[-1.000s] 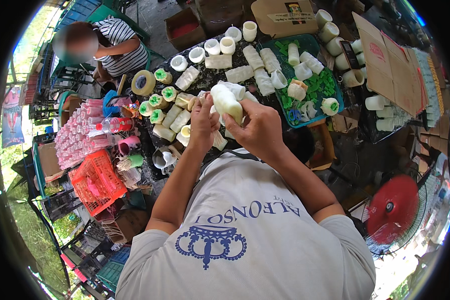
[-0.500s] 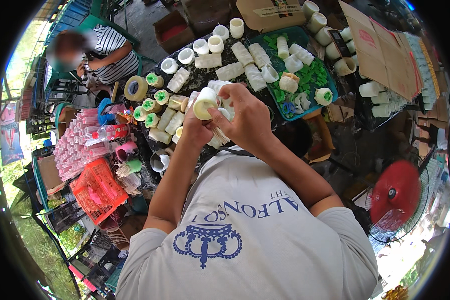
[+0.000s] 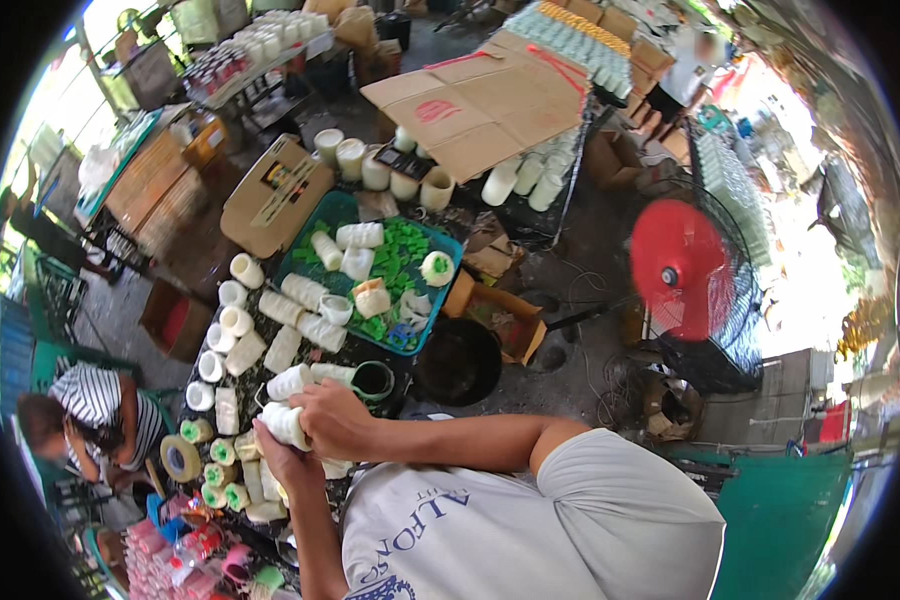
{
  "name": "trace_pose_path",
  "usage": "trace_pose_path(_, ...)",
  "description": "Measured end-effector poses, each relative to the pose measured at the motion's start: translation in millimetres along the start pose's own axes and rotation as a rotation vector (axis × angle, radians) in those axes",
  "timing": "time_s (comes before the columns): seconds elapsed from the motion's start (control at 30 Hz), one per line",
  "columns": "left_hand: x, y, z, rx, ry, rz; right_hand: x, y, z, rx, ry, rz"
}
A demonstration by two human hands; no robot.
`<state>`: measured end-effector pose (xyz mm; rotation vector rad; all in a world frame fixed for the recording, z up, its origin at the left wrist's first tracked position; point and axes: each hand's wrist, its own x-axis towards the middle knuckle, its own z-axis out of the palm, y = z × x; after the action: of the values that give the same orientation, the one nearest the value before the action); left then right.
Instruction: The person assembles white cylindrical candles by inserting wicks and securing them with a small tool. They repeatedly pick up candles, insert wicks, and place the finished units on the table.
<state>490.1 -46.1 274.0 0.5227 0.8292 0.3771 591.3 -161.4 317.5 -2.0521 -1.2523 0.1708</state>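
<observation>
1. From my remote view, the white ridged piece (image 3: pixel 284 425) sits between both hands, left of centre, low in the frame.
2. The left hand (image 3: pixel 285 462) wraps its lower side; the right hand (image 3: pixel 332 415) pinches its right side, though I can't make out every fingertip.
3. It could slip if the left fingers slacken.
4. The white cylinder (image 3: pixel 290 382) just above could roll if right-hand knuckles bump it.
</observation>
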Motion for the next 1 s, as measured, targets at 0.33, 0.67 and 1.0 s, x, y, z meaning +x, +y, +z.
trace_pose_path(0.33, -22.1, -15.1, 32.2, 0.278, 0.118, 0.155, -16.6, 17.2, -19.4, -0.128, 0.183, 0.081)
trace_pose_path(0.67, -13.5, -16.8, 10.2, 0.223, 0.247, 0.016, 0.0, 23.1, -1.2, -0.045, 0.159, 0.071)
trace_pose_path(1.0, -20.2, -12.9, 2.8, 0.095, 0.157, 0.063, 2.5, 10.3, 7.8, 0.097, 0.083, -0.007)
